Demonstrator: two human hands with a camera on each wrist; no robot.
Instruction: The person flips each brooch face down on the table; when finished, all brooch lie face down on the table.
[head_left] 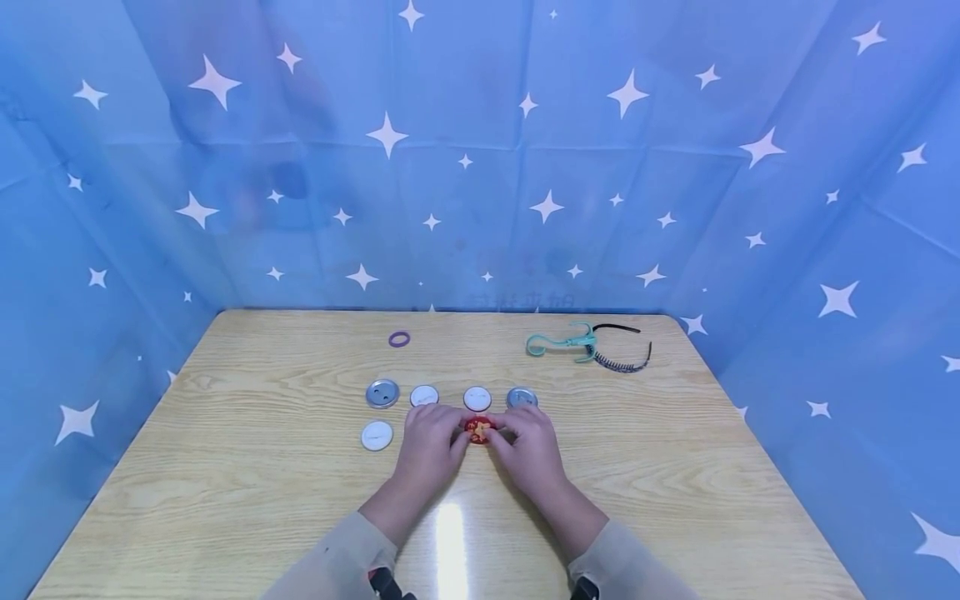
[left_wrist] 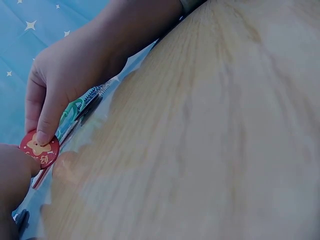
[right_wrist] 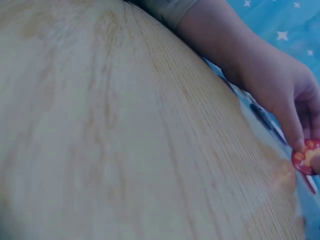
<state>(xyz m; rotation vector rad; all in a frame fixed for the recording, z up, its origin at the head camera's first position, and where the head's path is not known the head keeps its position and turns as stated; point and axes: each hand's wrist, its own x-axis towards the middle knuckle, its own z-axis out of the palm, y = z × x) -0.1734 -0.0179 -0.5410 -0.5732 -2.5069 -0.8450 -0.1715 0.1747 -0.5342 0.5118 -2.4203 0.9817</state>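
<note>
A red round badge [head_left: 480, 430] with a yellow-orange figure and lettering is held by its edges between both hands. My left hand [head_left: 431, 437] pinches its left side, and my right hand [head_left: 531, 442] pinches the opposite side. In the left wrist view the right thumb lies on the badge's face [left_wrist: 47, 154]. Just beyond the hands lie a white disc [head_left: 424, 396], another white disc [head_left: 477, 398] and a silver disc [head_left: 521, 397], partly covered by the right hand. Left of my left hand are a silver disc [head_left: 382, 393] and a white disc [head_left: 377, 435].
Near the table's back edge sits a purple ring-shaped band [head_left: 399, 339]. At the back right, a teal curled item [head_left: 570, 341] overlaps a dark toothed headband [head_left: 618, 365]. Blue star-patterned cloth [head_left: 480, 167] hangs behind and beside the wooden table [head_left: 247, 467].
</note>
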